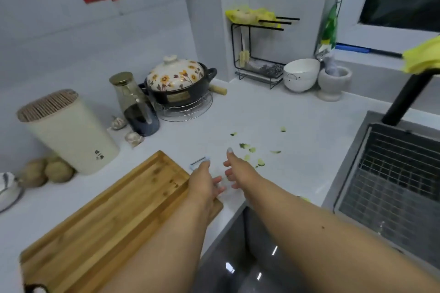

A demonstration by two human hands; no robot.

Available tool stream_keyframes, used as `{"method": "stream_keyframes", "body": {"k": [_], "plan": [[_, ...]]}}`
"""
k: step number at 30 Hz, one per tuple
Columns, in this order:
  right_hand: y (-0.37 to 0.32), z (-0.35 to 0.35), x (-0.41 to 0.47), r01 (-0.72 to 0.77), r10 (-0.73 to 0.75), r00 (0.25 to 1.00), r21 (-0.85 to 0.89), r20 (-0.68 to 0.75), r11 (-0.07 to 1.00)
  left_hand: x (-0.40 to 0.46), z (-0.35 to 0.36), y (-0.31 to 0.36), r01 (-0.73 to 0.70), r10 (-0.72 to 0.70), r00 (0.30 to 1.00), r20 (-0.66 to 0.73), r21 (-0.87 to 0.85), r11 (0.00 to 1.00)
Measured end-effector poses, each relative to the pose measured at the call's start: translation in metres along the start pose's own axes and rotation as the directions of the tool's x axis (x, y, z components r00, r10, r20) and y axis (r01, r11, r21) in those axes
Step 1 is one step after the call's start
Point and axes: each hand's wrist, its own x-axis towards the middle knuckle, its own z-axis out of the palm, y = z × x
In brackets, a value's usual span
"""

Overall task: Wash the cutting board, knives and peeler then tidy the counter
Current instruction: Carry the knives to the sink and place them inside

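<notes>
Clearly, the wooden cutting board (107,209) lies flat, its striped grain bare.

At far left a cream knife block (69,131) stands beside brown round vegetables (58,171). A glass bottle (135,104) with a gold cap rises just left of a flower-lidded pot (177,81) on a wire trivet (188,109). Farther right are a black wire rack (258,54), stacked white bowls (301,75) and a stone mortar (333,83).
</notes>
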Motion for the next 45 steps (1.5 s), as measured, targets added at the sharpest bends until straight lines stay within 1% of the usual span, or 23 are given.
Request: {"method": "stream_keyframes", "body": {"k": [2,5,7,11,15,16,18,21,23,24,26,28,30,35,38,42,44,45], "plan": [[-0.006,0.017,0.003,-0.032,0.032,0.999,-0.007,0.035,0.999,0.005,-0.008,0.005,0.036,-0.036,0.999,0.019,-0.018,0.999],[-0.011,0.033,0.008,-0.127,0.12,0.988,0.069,0.097,0.989,0.012,-0.013,0.01,0.09,-0.085,0.995,0.052,-0.107,0.99],[-0.012,0.042,0.014,-0.154,0.148,0.985,0.061,0.09,0.986,0.015,-0.015,0.012,0.114,-0.104,0.992,0.076,-0.15,0.982],[-0.011,0.05,0.028,-0.105,0.104,0.994,-0.043,-0.021,0.994,0.026,-0.023,0.016,0.141,-0.124,0.987,0.1,-0.177,0.974],[-0.004,0.05,0.033,-0.09,0.084,0.995,-0.143,-0.048,0.986,0.033,-0.03,0.017,0.205,-0.164,0.97,0.178,-0.243,0.948],[-0.001,0.051,0.034,-0.082,0.075,0.996,-0.145,-0.047,0.986,0.034,-0.031,0.016,0.211,-0.167,0.968,0.187,-0.249,0.945],[0.001,0.048,0.035,-0.044,0.038,0.998,-0.143,-0.051,0.989,0.037,-0.032,0.013,0.203,-0.161,0.969,0.187,-0.235,0.951],[-0.002,0.038,0.033,-0.006,-0.007,0.998,-0.211,-0.064,0.977,0.041,-0.029,0.012,0.162,-0.13,0.977,0.17,-0.194,0.967],[-0.005,0.024,0.029,0.014,-0.037,0.994,-0.217,-0.099,0.976,0.038,-0.02,0.014,0.142,-0.106,0.974,0.198,-0.177,0.974],[-0.007,0.013,0.025,0.028,-0.057,0.99,-0.218,-0.129,0.975,0.033,-0.012,0.016,0.129,-0.092,0.971,0.219,-0.164,0.978],[-0.009,-0.008,0.017,0.055,-0.084,0.981,-0.164,-0.175,0.985,0.023,0.007,0.019,0.098,-0.06,0.965,0.257,-0.139,0.985],[-0.008,-0.037,0.006,0.091,-0.096,0.972,-0.033,-0.216,0.995,0.008,0.032,0.021,0.083,-0.043,0.948,0.314,-0.113,0.99],[-0.006,-0.071,-0.007,0.137,-0.102,0.963,0.123,-0.25,0.983,-0.006,0.061,0.019,0.071,-0.028,0.927,0.375,-0.101,0.992],[0.012,-0.166,-0.045,0.237,-0.133,0.923,0.258,-0.361,0.937,-0.049,0.145,-0.006,0.056,-0.022,0.859,0.512,-0.051,0.997],[0.034,-0.227,-0.07,0.278,-0.114,0.862,0.271,-0.494,0.922,-0.079,0.2,-0.034,0.061,-0.052,0.81,0.584,0.004,0.998],[0.072,-0.308,-0.104,0.294,-0.055,0.785,0.294,-0.617,0.91,-0.119,0.272,-0.082,0.073,-0.12,0.718,0.685,0.097,0.993],[0.1,-0.351,-0.12,0.3,-0.015,0.725,0.296,-0.689,0.907,-0.141,0.307,-0.115,0.053,-0.177,0.676,0.716,0.192,0.98],[0.113,-0.369,-0.128,0.292,0.016,0.706,0.312,-0.708,0.904,-0.151,0.321,-0.13,0.03,-0.206,0.66,0.722,0.249,0.968]]}}
